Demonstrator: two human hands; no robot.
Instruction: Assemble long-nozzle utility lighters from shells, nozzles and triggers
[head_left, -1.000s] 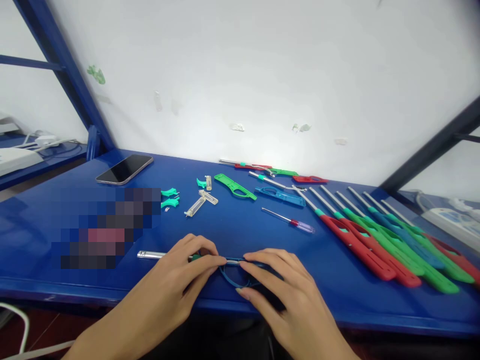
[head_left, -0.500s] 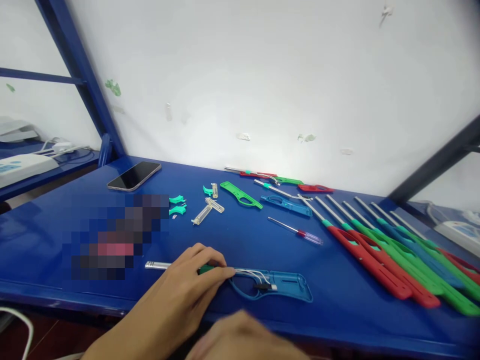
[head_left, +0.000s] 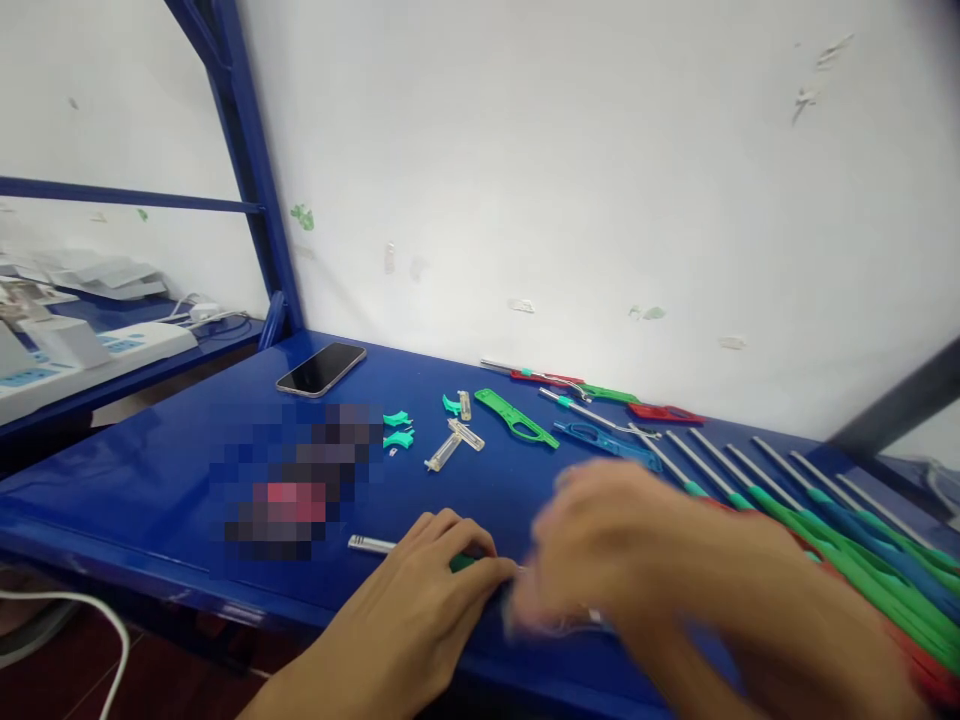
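Note:
My left hand (head_left: 439,585) rests on a half-assembled long-reach lighter near the front of the table, fingers closed around its middle. The metal tube (head_left: 372,545) of this lighter sticks out to the left, and a bit of green (head_left: 461,562) shows under the fingers. My right hand (head_left: 600,550), smeared by motion, is over the handle end, close to my left fingertips. It hides most of the blue handle and wires, and what its fingers hold cannot be made out. Behind it lie a green handle shell (head_left: 517,418) and a blue handle shell (head_left: 607,445).
Several assembled lighters (head_left: 817,520) lie in a row at right. Clear plastic fuel tanks (head_left: 444,452) and teal triggers (head_left: 397,438) sit mid-table. Further left are a phone (head_left: 321,370) and a pixelated area. More lighter parts (head_left: 666,413) lie along the wall.
My right hand has come up from the bottom edge to the lighter's handle end. My left hand keeps its hold. The whole view has shifted, and the screwdriver is out of sight.

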